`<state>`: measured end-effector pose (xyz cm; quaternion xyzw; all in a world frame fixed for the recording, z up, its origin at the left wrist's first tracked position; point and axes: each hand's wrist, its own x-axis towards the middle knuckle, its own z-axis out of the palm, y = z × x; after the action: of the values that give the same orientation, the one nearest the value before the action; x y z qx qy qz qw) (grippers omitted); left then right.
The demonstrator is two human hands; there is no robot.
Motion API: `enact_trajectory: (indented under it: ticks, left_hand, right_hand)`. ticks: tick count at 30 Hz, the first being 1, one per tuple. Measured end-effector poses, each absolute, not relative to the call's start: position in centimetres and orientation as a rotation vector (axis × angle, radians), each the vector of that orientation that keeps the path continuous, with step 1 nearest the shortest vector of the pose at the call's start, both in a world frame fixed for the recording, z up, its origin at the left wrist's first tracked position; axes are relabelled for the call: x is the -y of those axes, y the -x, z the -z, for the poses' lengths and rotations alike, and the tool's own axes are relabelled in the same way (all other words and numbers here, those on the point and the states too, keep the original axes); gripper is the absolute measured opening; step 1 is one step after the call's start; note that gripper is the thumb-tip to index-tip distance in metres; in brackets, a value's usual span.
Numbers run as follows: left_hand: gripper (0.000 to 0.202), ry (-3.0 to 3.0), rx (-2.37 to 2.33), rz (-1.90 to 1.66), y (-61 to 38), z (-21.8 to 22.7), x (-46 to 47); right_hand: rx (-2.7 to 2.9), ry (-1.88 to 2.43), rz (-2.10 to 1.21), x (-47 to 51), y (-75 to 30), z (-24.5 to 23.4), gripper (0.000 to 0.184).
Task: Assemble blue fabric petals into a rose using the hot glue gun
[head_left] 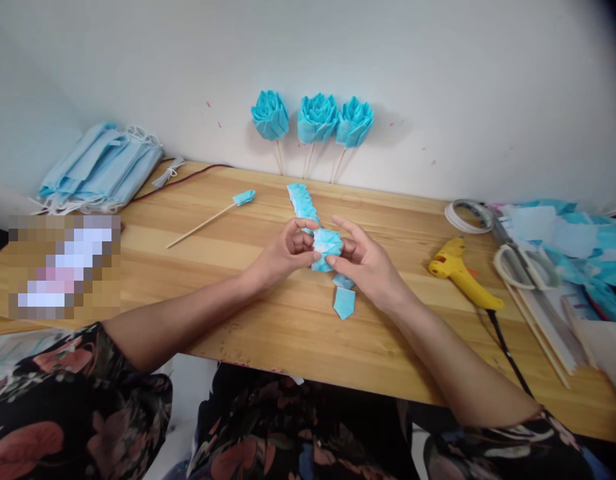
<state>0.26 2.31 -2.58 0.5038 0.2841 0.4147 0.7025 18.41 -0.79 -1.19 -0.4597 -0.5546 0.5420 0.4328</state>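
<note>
A long strip of pleated blue mask fabric (304, 203) lies on the wooden table (268, 320), its near end rolled into a small bundle (329, 248). My left hand (283, 253) pinches that bundle from the left. My right hand (365, 263) holds it from the right, fingers curled round it. Two small blue petal-shaped pieces (344, 301) lie just below my right hand.
Three blue fabric roses on sticks (315, 120) lean on the wall. A stick with a blue tip (211, 219) lies left. A stack of blue masks (101, 170) sits far left. A yellow glue gun (463, 273), tape roll (469, 215), scissors (523, 267) and blue scraps (583, 243) lie right.
</note>
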Motion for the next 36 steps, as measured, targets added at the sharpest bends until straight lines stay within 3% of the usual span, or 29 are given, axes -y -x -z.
enact_trajectory:
  ticks: [21, 36]
  left_hand:
    - [0.051, -1.249, -0.665, -0.938, -0.2, 2.2, -2.7]
    - [0.066, -1.187, -0.663, -0.846, -0.1, 2.2, -2.8]
  right_hand:
    - [1.429, 1.199, -1.329, 0.9, -18.5, 0.7, 0.075]
    - [1.384, 1.171, -1.290, 0.7, -18.9, 0.9, 0.077]
